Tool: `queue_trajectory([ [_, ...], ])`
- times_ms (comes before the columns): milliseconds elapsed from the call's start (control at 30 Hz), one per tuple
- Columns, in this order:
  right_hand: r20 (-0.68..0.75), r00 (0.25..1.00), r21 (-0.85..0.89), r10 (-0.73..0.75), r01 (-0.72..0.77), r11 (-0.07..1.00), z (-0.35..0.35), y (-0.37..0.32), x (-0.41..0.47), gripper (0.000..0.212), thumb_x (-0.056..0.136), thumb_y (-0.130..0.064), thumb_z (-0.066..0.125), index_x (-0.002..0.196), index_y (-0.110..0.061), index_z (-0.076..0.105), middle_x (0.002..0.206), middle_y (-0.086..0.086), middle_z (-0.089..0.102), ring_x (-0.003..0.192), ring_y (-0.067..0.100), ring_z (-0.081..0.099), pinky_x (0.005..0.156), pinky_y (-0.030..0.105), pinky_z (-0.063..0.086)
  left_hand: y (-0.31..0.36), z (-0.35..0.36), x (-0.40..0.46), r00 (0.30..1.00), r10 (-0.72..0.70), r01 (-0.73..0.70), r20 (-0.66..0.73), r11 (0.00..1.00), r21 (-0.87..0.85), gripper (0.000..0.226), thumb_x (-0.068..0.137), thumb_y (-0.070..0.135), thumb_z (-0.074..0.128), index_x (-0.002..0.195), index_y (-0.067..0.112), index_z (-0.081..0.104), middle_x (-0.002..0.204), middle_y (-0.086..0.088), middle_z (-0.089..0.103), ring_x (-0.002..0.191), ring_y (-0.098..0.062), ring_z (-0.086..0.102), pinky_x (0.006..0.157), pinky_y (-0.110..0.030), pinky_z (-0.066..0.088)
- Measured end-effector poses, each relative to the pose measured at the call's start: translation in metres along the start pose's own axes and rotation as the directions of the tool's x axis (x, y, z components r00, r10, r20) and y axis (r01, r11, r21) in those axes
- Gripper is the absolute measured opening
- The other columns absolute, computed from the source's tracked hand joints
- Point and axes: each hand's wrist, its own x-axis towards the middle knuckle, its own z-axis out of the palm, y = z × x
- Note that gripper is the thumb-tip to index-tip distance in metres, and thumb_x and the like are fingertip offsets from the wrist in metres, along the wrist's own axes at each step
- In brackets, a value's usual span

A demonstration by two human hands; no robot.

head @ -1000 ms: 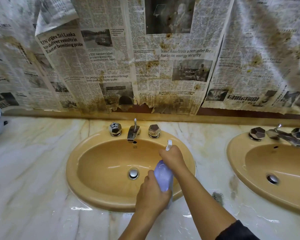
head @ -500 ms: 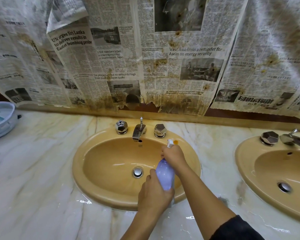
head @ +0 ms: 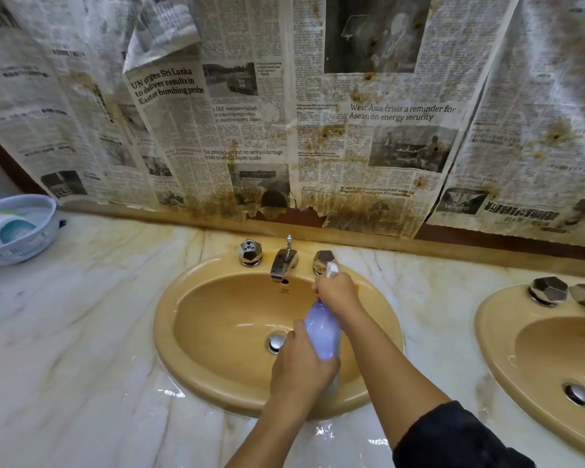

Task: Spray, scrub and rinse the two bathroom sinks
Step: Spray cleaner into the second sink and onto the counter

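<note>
A pale purple spray bottle [head: 322, 332] is held over the right half of the left tan sink [head: 196, 336]. My left hand [head: 303, 366] grips the bottle's base. My right hand [head: 338, 292] grips its white spray head at the top, near the right tap knob [head: 323, 260]. The sink's chrome spout [head: 283, 261] and drain [head: 276, 343] are in view. A second tan sink [head: 500, 342] lies at the right edge, partly cut off.
A white basin [head: 24, 236] with bottles sits on the marble counter [head: 75, 332] at far left. Stained newspaper [head: 284, 130] covers the wall behind the sinks. Water shines on the counter's front edge.
The view has shifted so the left sink sits further right. Both hands keep their hold on the bottle, which has stayed over the basin.
</note>
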Motion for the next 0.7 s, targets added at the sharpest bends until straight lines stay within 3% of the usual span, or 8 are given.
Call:
queue_trajectory([
  [100, -0.054, 0.998, -0.044, 0.041, -0.044, 0.998, 0.006, 0.009, 0.015, 0.034, 0.091, -0.033, 0.052, 0.093, -0.002, 0.067, 0.094, 0.019, 0.072, 0.092, 0.038, 0.067, 0.084, 0.043, 0.055, 0.003, 0.004, 0.002, 0.999, -0.026, 0.026, 0.025, 1.000, -0.001, 0.041, 0.074, 0.037, 0.054, 0.109, 0.021, 0.041, 0.106, -0.001, 0.055, 0.103, -0.028, 0.057, 0.078, -0.039, 0.050],
  [233, -0.012, 1.000, -0.047, 0.027, -0.028, 0.999, 0.004, 0.006, 0.008, 0.032, 0.090, -0.033, 0.055, 0.093, -0.003, 0.067, 0.091, 0.016, 0.071, 0.088, 0.037, 0.065, 0.078, 0.037, 0.054, -0.001, 0.011, 0.002, 0.999, -0.030, 0.031, 0.018, 0.998, -0.047, 0.054, 0.062, 0.048, 0.041, 0.111, 0.027, 0.043, 0.099, 0.005, 0.053, 0.094, -0.026, 0.059, 0.077, -0.044, 0.054],
  [333, 0.070, 0.997, -0.062, 0.029, -0.025, 0.998, 0.003, 0.006, 0.004, 0.017, 0.092, -0.020, 0.054, 0.081, -0.007, 0.055, 0.074, 0.010, 0.056, 0.071, 0.030, 0.051, 0.063, 0.031, 0.039, -0.003, 0.009, 0.001, 0.998, -0.058, 0.060, 0.033, 0.996, -0.069, 0.046, 0.065, 0.041, 0.048, 0.107, 0.024, 0.043, 0.095, 0.004, 0.056, 0.088, -0.026, 0.061, 0.074, -0.042, 0.053],
  [433, 0.044, 0.998, -0.071, 0.049, -0.046, 0.996, 0.008, 0.017, 0.006, 0.025, 0.079, -0.027, 0.049, 0.085, -0.005, 0.060, 0.075, 0.013, 0.064, 0.068, 0.031, 0.057, 0.068, 0.037, 0.051, -0.005, 0.010, -0.002, 0.996, -0.067, 0.070, 0.051, 0.996, -0.052, 0.044, 0.067, 0.040, 0.051, 0.106, 0.023, 0.041, 0.096, 0.002, 0.058, 0.090, -0.027, 0.062, 0.075, -0.041, 0.053],
  [467, 0.028, 0.998, -0.104, 0.049, -0.046, 0.994, 0.009, 0.020, 0.005, 0.026, 0.079, -0.027, 0.047, 0.087, -0.007, 0.061, 0.072, 0.012, 0.064, 0.065, 0.031, 0.056, 0.067, 0.033, 0.052, -0.007, 0.011, -0.002, 0.997, -0.063, 0.065, 0.055, 0.997, -0.045, 0.043, 0.067, 0.038, 0.050, 0.106, 0.023, 0.041, 0.096, 0.002, 0.059, 0.091, -0.027, 0.062, 0.075, -0.040, 0.053],
  [567, 0.022, 1.000, -0.164, 0.010, -0.006, 0.987, 0.007, 0.024, 0.001, 0.013, 0.090, -0.015, 0.048, 0.094, -0.009, 0.059, 0.064, 0.006, 0.052, 0.057, 0.022, 0.045, 0.053, 0.024, 0.033, -0.006, 0.012, -0.005, 0.998, 0.030, -0.027, 0.057, 0.998, -0.050, 0.048, 0.070, 0.026, 0.046, 0.117, 0.034, 0.041, 0.089, 0.005, 0.055, 0.086, -0.026, 0.062, 0.065, -0.034, 0.048],
  [667, 0.018, 1.000, -0.109, -0.007, 0.009, 0.994, 0.010, 0.019, 0.007, 0.017, 0.091, -0.020, 0.049, 0.080, -0.009, 0.056, 0.071, 0.013, 0.063, 0.067, 0.031, 0.058, 0.064, 0.032, 0.049, -0.008, 0.010, 0.002, 0.999, 0.036, -0.033, 0.032, 0.997, -0.066, 0.043, 0.070, 0.029, 0.045, 0.112, 0.034, 0.043, 0.088, 0.006, 0.053, 0.083, -0.024, 0.061, 0.066, -0.035, 0.050],
  [700, 0.024, 1.000, -0.095, -0.005, 0.007, 0.995, 0.010, 0.014, 0.010, 0.019, 0.092, -0.020, 0.050, 0.075, -0.011, 0.053, 0.073, 0.014, 0.062, 0.071, 0.032, 0.057, 0.066, 0.034, 0.047, -0.007, 0.007, 0.005, 0.999, 0.000, 0.003, 0.037, 0.997, -0.071, 0.036, 0.071, 0.030, 0.048, 0.107, 0.030, 0.042, 0.090, 0.007, 0.053, 0.085, -0.024, 0.061, 0.067, -0.035, 0.049],
])
